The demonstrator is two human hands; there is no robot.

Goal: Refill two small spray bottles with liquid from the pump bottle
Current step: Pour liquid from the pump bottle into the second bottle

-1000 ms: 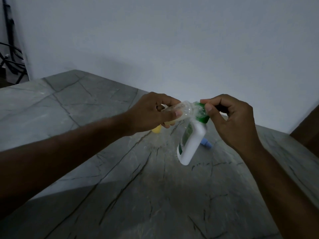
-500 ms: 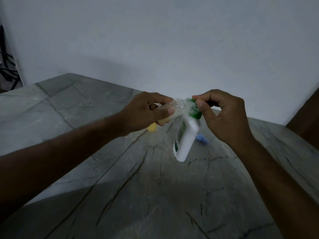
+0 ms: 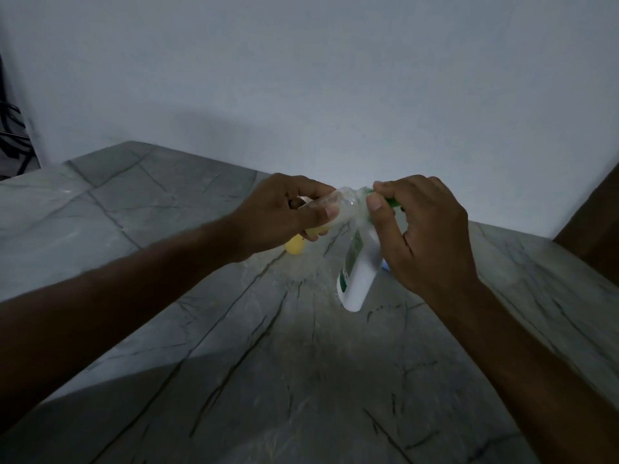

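My left hand (image 3: 284, 216) grips a small clear spray bottle (image 3: 338, 205), held tilted with its mouth toward the pump head. A white pump bottle (image 3: 360, 272) with a green label hangs in the air, held by my right hand (image 3: 425, 236) at its green pump top (image 3: 390, 201). The pump nozzle meets the small bottle's opening. The small bottle holds yellowish liquid near my left fingers. Both hands hover above the grey marble table (image 3: 301, 363).
A yellow object (image 3: 294, 244) lies on the table behind my left hand. A small blue piece (image 3: 385, 264) shows behind the pump bottle. A white wall rises behind the table. Dark cables (image 3: 10, 142) stand at far left, a brown surface (image 3: 596, 222) at right.
Both hands, still on the two bottles, have shifted slightly left and up in the view. The bottles stay pressed together as before.
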